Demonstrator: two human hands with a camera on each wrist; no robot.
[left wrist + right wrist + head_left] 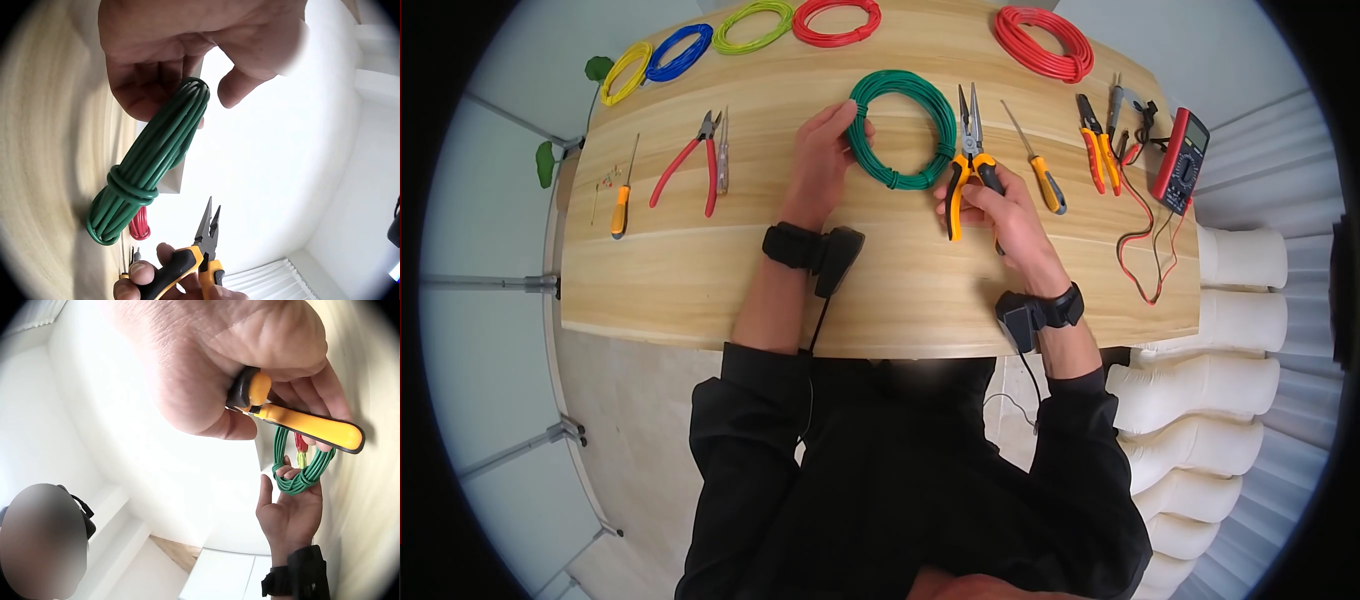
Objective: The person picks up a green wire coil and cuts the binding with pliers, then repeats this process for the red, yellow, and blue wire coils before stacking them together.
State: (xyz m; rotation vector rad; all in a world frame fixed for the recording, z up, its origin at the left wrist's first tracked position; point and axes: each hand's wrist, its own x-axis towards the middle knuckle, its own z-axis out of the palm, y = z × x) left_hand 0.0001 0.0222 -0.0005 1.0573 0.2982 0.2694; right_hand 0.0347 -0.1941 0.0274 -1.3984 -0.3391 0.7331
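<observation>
A coil of green wire (902, 130) is held up at its left side by my left hand (824, 150). In the left wrist view the fingers curl behind the green coil (150, 156), and the thumb (240, 86) stands apart from it. My right hand (1006, 215) grips long-nose pliers (970, 150) with yellow and black handles. Their jaws point away from me, slightly parted, just right of the coil. The right wrist view shows one yellow handle (312, 427) sticking out past the fingers, while the palm hides much of the tool.
Left lie a screwdriver (625, 190), red-handled cutters (700, 165) and a slim clear-handled tool (722, 150). Right are another screwdriver (1040, 165), wire strippers (1097, 145) and a red multimeter (1182, 160) with leads. Yellow (627, 73), blue (680, 52), lime (752, 27) and red coils (1045, 45) line the back.
</observation>
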